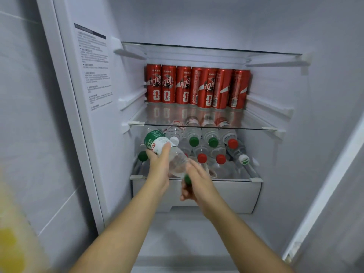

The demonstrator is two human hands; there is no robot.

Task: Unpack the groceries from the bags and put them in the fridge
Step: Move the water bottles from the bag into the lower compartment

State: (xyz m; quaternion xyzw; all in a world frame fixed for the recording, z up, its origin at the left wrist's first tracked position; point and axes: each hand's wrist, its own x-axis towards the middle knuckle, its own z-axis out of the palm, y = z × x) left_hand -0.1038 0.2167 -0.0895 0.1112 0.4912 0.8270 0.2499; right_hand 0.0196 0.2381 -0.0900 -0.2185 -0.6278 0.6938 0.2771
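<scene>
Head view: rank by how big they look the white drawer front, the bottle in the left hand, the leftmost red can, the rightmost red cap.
1. white drawer front
2. green-label bottle; nearer the camera, so its lead over the can is unsure
3. leftmost red can
4. rightmost red cap

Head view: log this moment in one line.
fridge: open | left hand: holds tilted water bottle | right hand: at its cap end, grip unclear | shelf: stacked bottles

A clear, green-capped water bottle [178, 159] is held tilted above the front left corner of the lower shelf [236, 179], where other bottles [210, 134] are stacked lying, caps outward.
</scene>
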